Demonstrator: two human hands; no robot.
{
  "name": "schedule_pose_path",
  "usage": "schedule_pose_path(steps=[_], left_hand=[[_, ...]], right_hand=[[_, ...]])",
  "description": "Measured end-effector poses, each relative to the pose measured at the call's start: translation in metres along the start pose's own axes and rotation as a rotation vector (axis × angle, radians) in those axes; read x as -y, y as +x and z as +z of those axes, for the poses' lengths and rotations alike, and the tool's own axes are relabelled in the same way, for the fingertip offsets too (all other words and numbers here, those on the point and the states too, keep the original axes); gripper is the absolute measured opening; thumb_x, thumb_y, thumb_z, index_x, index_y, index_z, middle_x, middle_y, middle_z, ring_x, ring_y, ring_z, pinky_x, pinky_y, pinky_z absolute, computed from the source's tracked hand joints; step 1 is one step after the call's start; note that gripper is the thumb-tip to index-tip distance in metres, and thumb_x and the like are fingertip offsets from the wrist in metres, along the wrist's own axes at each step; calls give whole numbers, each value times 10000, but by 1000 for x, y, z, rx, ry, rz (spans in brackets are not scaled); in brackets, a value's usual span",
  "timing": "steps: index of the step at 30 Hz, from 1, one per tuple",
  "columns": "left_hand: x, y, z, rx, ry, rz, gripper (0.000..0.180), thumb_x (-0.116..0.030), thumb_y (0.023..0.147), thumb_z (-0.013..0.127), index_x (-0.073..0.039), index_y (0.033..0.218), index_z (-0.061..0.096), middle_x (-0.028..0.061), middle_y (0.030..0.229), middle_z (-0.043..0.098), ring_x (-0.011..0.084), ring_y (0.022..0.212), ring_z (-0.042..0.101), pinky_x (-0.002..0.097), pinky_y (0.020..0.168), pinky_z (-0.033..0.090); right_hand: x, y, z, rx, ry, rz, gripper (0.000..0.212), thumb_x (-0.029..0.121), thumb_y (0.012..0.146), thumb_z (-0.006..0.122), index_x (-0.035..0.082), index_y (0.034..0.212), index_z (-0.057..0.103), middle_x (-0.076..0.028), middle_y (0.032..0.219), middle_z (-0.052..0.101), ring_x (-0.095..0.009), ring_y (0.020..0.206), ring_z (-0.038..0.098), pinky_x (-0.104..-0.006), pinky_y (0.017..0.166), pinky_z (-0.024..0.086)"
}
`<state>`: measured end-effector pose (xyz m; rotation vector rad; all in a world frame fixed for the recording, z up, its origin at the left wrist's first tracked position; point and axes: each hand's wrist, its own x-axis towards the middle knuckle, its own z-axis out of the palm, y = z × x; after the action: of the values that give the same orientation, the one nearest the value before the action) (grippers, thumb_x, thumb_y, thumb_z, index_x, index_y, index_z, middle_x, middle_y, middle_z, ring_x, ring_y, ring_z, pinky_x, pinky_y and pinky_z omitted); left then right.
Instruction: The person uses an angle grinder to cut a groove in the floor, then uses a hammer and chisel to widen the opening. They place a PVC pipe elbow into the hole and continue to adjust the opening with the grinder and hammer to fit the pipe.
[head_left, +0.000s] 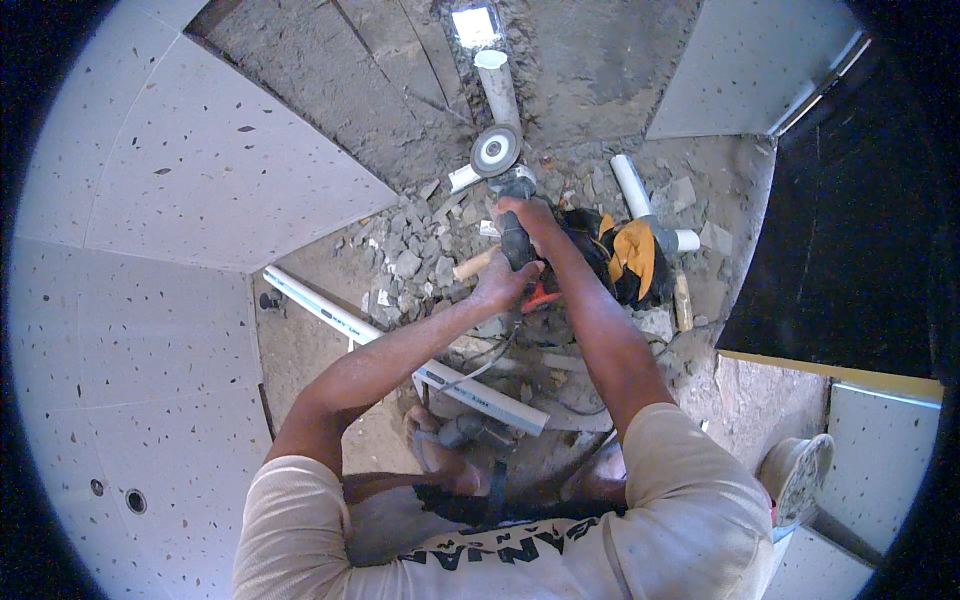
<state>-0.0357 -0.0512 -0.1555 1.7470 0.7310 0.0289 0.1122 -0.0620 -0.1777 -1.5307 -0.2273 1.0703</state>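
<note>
Both my hands grip a dark angle grinder (515, 240) at the centre. My right hand (530, 220) wraps the front of its body, close to the head. My left hand (503, 282) is closed round the rear part. The round grinder disc (495, 150) points away from me, in front of the lower end of an upright grey-white pipe (499, 92) at the broken wall. A short white pipe piece (463, 178) is just left of the disc; whether they touch I cannot tell. A wooden handle (474, 264) shows beside my left hand.
Broken rubble (408, 262) covers the floor around the grinder. A long white pipe (335, 316) lies across under my left forearm, near my feet. To the right are a black and yellow bag (632, 252), a white pipe with a grey fitting (632, 188) and a bucket (797, 470).
</note>
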Motion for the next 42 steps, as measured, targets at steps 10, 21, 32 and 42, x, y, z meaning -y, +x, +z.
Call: schedule_pose_path(steps=[10, 21, 32, 42], left_hand=[[-18, -2, 3, 20, 41, 42, 286, -198, 909, 665, -11, 1109, 581, 121, 892, 671, 222, 812, 655, 401, 742, 519], [5, 10, 7, 20, 42, 76, 314, -219, 901, 674, 1, 1103, 577, 116, 843, 673, 247, 753, 659, 404, 704, 518], [7, 10, 8, -23, 47, 113, 343, -249, 905, 677, -2, 1119, 573, 123, 863, 678, 250, 789, 668, 411, 734, 523], [13, 15, 10, 8, 63, 67, 374, -269, 913, 676, -1, 1143, 556, 120, 867, 680, 263, 785, 673, 420, 734, 524]], right_hand=[[-27, 36, -11, 115, 105, 6, 222, 268, 744, 708, 59, 819, 689, -57, 740, 659, -178, 616, 607, -328, 593, 472], [-19, 23, -13, 194, 129, 32, 204, 263, 795, 668, 59, 811, 668, -48, 723, 642, -157, 608, 599, -303, 588, 468], [-15, 21, -12, 160, 126, 12, 267, 321, 719, 731, 65, 789, 702, -39, 732, 666, -177, 638, 600, -327, 605, 457], [-23, 33, -16, 160, 160, 9, 275, 290, 704, 750, 41, 807, 698, -59, 750, 668, -198, 627, 604, -350, 590, 464]])
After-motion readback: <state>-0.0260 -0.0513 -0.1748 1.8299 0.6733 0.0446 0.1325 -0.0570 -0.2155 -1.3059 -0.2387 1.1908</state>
